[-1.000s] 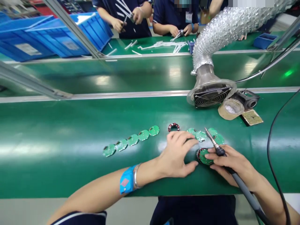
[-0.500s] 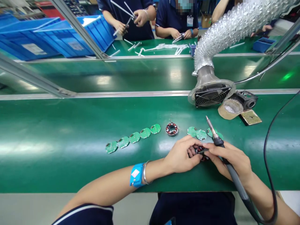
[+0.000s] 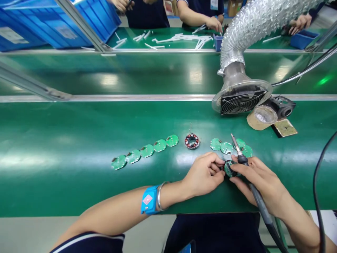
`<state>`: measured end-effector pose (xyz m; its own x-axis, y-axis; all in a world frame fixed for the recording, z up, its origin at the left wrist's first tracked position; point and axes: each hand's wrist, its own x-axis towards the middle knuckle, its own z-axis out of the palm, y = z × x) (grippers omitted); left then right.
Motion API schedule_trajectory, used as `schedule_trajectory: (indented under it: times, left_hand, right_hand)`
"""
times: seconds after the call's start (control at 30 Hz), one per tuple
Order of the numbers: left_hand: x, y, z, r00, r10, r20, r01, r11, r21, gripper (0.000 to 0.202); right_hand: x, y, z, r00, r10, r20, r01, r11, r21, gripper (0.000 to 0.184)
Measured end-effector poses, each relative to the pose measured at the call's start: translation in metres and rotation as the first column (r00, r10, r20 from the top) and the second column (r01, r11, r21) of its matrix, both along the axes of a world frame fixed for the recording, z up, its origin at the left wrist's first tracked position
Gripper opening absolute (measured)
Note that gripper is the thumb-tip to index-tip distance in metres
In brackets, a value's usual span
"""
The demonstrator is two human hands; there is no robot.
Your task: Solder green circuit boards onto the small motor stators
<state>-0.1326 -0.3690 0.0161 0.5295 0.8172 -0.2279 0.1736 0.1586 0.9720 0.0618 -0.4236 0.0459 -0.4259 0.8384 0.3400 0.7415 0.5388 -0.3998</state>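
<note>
My left hand (image 3: 202, 174) pinches a small round stator with a green board on it (image 3: 229, 168), held just above the green belt. My right hand (image 3: 259, 184) touches the same part from the right while gripping a soldering iron (image 3: 240, 157), whose tip points up and away. A second copper-wound stator (image 3: 192, 141) lies on the belt behind my left hand. Three round green boards (image 3: 226, 147) lie just beyond my fingers. A row of several more boards (image 3: 146, 151) runs to the left.
A fume-extractor fan (image 3: 240, 101) on a silver hose (image 3: 260, 24) stands at the back right beside a tape roll (image 3: 262, 117) and an iron stand (image 3: 281, 107). Blue bins (image 3: 39, 24) sit far left. Other people's hands (image 3: 213, 24) work at the far bench.
My hands lifted the stator from the belt and brought it between both sets of fingers. The soldering iron tip swung up slightly. The camera tilted down.
</note>
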Motion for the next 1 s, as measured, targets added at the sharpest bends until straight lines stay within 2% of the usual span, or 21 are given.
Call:
schedule_trajectory:
  times: [0.3, 0.43, 0.5, 0.57, 0.67, 0.7, 0.73, 0.8, 0.9, 1.0]
  left_hand:
    - [-0.001, -0.003, -0.002, 1.000, -0.003, 0.024, 0.004, 1.000, -0.024, 0.015]
    - [-0.003, -0.005, -0.004, 0.999, -0.046, 0.025, 0.044, 0.997, 0.062, 0.014]
    - [-0.005, -0.005, -0.006, 0.997, -0.070, 0.024, 0.065, 0.986, 0.154, 0.013]
    - [-0.007, -0.003, -0.006, 0.998, -0.069, 0.003, 0.063, 0.935, 0.348, 0.019]
    - [-0.008, -0.002, -0.002, 0.992, -0.122, -0.028, 0.110, 0.741, 0.663, 0.038]
    - [-0.007, -0.002, 0.001, 0.987, -0.158, -0.035, 0.135, 0.685, 0.716, 0.041]
    - [-0.006, -0.001, 0.004, 0.981, -0.190, -0.041, 0.157, 0.651, 0.742, 0.041]
    - [-0.003, -0.001, 0.008, 0.976, -0.208, -0.058, 0.181, 0.640, 0.746, 0.033]
    - [0.002, 0.000, 0.011, 0.979, -0.158, -0.127, 0.200, 0.637, 0.745, 0.017]
    - [0.005, 0.000, 0.009, 0.967, -0.103, -0.234, 0.250, 0.565, 0.786, 0.018]
  right_hand:
    - [-0.003, 0.001, -0.006, 0.985, -0.087, -0.149, 0.087, 0.996, -0.011, 0.032]
    - [0.005, 0.000, -0.009, 0.974, -0.102, -0.201, 0.088, 0.993, -0.076, 0.028]
    - [0.007, 0.000, -0.011, 0.968, -0.101, -0.232, 0.080, 0.992, -0.097, 0.029]
    - [0.009, 0.000, -0.015, 0.962, -0.099, -0.256, 0.070, 0.990, -0.121, 0.031]
    - [0.010, 0.000, -0.022, 0.953, -0.106, -0.285, 0.066, 0.987, -0.148, 0.038]
    - [0.011, -0.001, -0.024, 0.948, -0.115, -0.296, 0.070, 0.985, -0.160, 0.041]
    - [0.012, -0.002, -0.026, 0.944, -0.127, -0.306, 0.076, 0.982, -0.173, 0.044]
    - [0.013, -0.005, -0.029, 0.937, -0.147, -0.316, 0.084, 0.975, -0.203, 0.047]
    - [0.012, -0.012, -0.032, 0.932, -0.178, -0.315, 0.108, 0.968, -0.229, 0.053]
    - [0.002, -0.019, -0.038, 0.922, -0.213, -0.323, 0.159, 0.970, -0.186, 0.051]
